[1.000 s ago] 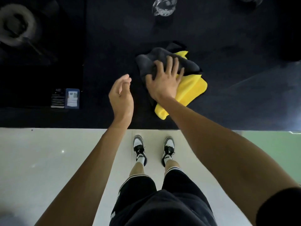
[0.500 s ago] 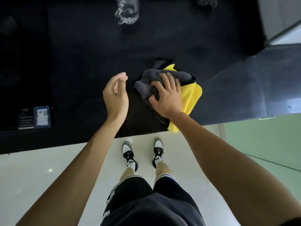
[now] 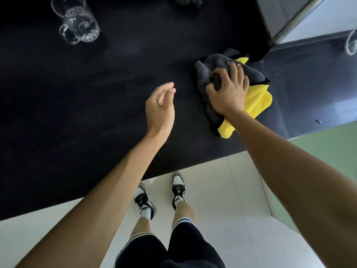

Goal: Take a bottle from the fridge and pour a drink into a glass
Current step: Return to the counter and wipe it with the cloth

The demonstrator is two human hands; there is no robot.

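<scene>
Black countertop (image 3: 81, 105) fills the upper part of the view, pale floor tiles below its near edge. Fingers (image 3: 234, 71) of the right hand (image 3: 228, 91) curl down and clutch a bunched grey and yellow cloth (image 3: 258, 97) near the counter's right end. The left hand (image 3: 160, 107) hangs above the counter's middle, loosely half-curled, holding nothing. A clear glass mug (image 3: 77, 20) stands toward the far left edge, well apart from both hands.

The glass mug (image 3: 77, 22) is cut off at the top edge, as is a dark blurred object (image 3: 186, 1); the right hand (image 3: 228, 89) hides part of the cloth (image 3: 257, 97).
</scene>
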